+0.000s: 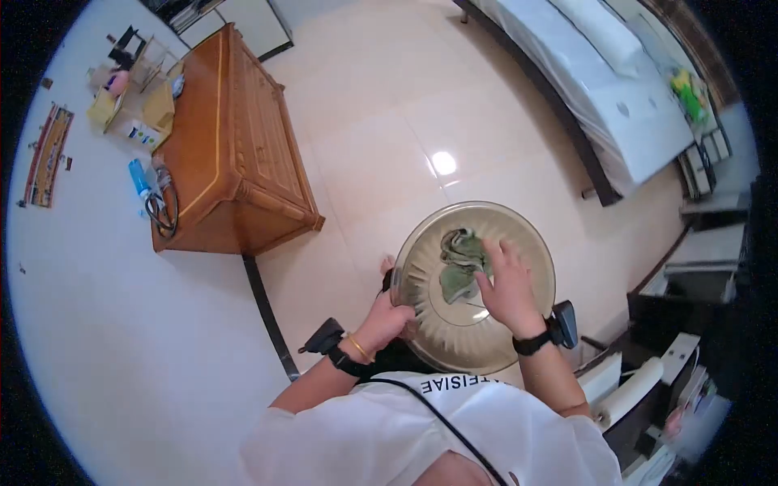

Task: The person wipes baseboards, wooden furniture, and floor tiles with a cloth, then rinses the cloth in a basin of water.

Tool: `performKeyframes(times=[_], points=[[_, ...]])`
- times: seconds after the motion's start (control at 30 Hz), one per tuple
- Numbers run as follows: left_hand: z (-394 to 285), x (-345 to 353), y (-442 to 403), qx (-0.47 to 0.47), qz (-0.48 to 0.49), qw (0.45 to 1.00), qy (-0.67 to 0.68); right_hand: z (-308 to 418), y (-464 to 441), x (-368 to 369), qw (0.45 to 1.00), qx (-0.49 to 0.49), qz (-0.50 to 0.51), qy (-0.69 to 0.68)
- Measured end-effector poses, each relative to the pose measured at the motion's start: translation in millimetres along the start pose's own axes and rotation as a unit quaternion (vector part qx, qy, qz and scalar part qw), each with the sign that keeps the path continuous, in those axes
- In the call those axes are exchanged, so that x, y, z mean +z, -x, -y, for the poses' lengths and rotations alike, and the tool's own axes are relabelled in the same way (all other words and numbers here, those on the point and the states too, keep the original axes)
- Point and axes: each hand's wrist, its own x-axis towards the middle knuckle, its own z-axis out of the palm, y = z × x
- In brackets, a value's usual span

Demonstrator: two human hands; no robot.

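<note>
A translucent brownish basin (438,340) with a ribbed inside is held in front of my body. My left hand (387,321) grips its left rim, thumb over the edge and the other fingers mostly hidden below. A crumpled green-grey cloth (460,282) lies in the basin. My right hand (512,288) is over the right side of the basin, beside the cloth, with its fingers stretched out and the thumb apart. The fingertips overlap the cloth's right edge; I cannot tell whether they touch it. Both wrists wear black straps with small devices.
A carved wooden dresser (263,150) stands at the left against the wall, with a blue bottle (138,175) and cable near it. A bed (600,89) with a dark frame is at the upper right. Dark furniture (664,312) stands at the right. Glossy tiles (365,121) cover the floor.
</note>
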Motion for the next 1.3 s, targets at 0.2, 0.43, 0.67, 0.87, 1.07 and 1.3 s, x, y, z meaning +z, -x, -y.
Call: performKeyframes(times=[0.2,0.43,0.67,0.87,1.07,1.3], points=[[-100,-37,-74,0.034,-0.021,0.998,-0.048,55,-168,38,0.997,-0.068,0.036,-0.005],[-210,-99,-148,0.075,-0.038,0.996,0.004,100,-270,-6,0.905,-0.278,0.31,-0.092],[-338,-142,-260,0.034,-0.044,0.998,0.021,70,-448,-83,0.988,-0.122,0.068,-0.059],[-477,-160,-374,0.084,-0.122,0.989,-0.009,78,-668,-60,0.989,-0.115,-0.012,0.098],[-554,-194,-462,0.027,-0.184,0.977,0.101,91,-838,-57,0.916,-0.28,0.256,-0.133],[-671,-246,-622,0.173,-0.191,0.964,0.068,198,-1082,-73,0.883,-0.257,-0.073,-0.386]])
